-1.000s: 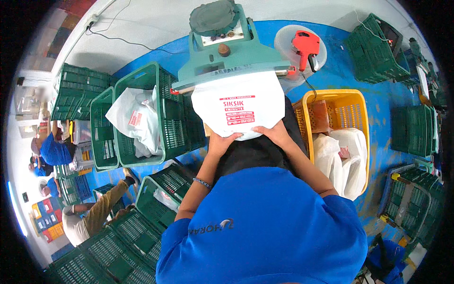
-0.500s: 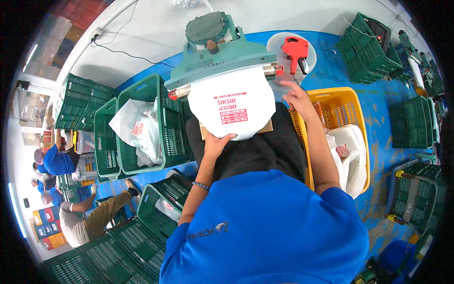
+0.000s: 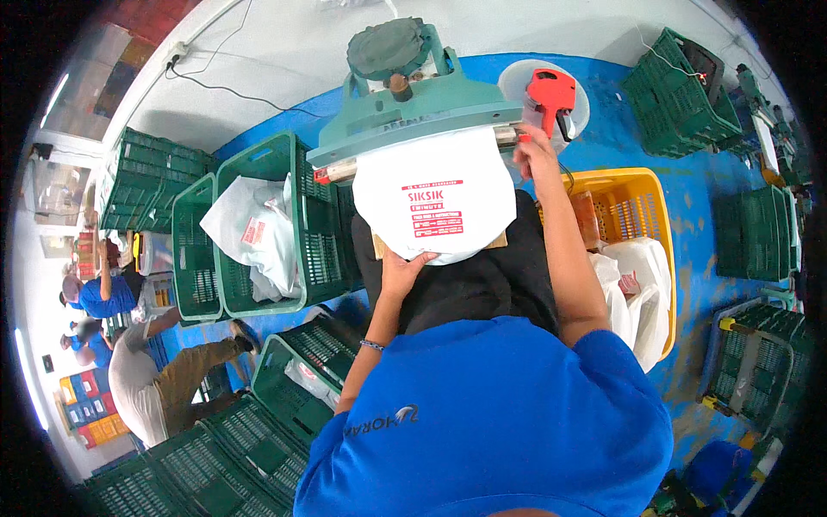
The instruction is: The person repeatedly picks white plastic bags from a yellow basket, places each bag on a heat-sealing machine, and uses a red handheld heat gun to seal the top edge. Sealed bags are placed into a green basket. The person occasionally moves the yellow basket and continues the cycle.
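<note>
A filled white plastic bag [image 3: 435, 185] with red print lies with its top edge between the jaws of a green bag sealer [image 3: 413, 121]. Its rounded lower end rests above my lap, on a brown board [image 3: 377, 245] that shows at the sides. My left hand [image 3: 405, 272] grips the bag's lower edge, thumb on top and fingers hidden underneath. At the right end of the sealer's bar is my right hand [image 3: 537, 157], its fingers bent around the red-tipped end. Just beyond it sits a red price labelling gun [image 3: 551, 90] on a round whitish container [image 3: 581, 112].
To the right, a yellow crate [image 3: 650, 185] holds white bags [image 3: 646, 276]. Green crates [image 3: 258, 164] stand at the left, one with white bags [image 3: 254, 228]. More green crates [image 3: 676, 95] line the far right. People [image 3: 142, 388] work at far left. A cable [image 3: 233, 90] runs along the wall.
My right hand has moved up from beside the labelling gun onto the end of the sealer's bar. My left hand stays on the bag. The whole view has shifted slightly.
</note>
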